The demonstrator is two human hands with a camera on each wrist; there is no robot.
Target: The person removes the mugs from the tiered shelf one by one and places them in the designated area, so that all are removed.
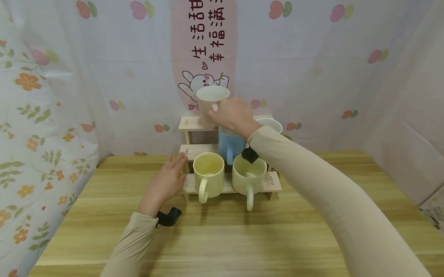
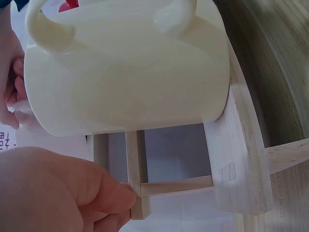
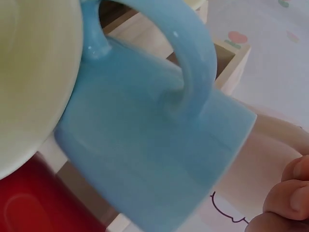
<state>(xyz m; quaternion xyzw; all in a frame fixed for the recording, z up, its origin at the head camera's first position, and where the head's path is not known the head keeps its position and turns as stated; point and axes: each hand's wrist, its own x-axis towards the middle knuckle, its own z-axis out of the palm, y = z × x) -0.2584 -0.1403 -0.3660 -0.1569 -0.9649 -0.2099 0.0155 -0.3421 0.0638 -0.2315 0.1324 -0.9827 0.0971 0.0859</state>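
Observation:
My right hand [image 1: 233,115] grips a pale pink mug [image 1: 205,106] with a white inside, upright at the left end of the wooden rack's [image 1: 192,123] top tier. Whether its base touches the board cannot be told. My left hand [image 1: 167,182] holds the rack's left side, thumb and finger at a wooden post [image 2: 140,207] in the left wrist view. A blue mug [image 1: 231,147] stands on the middle tier, below my right hand. On the bottom tier are a yellow mug [image 1: 209,179] and a pale green mug [image 1: 248,177], handles forward.
A white-rimmed mug [image 1: 271,125] shows partly behind my right sleeve. Something red and glossy [image 3: 38,203] lies beside the blue mug in the right wrist view. The rack stands on a wood-grain table [image 1: 245,244], before a printed cloth [image 1: 309,71].

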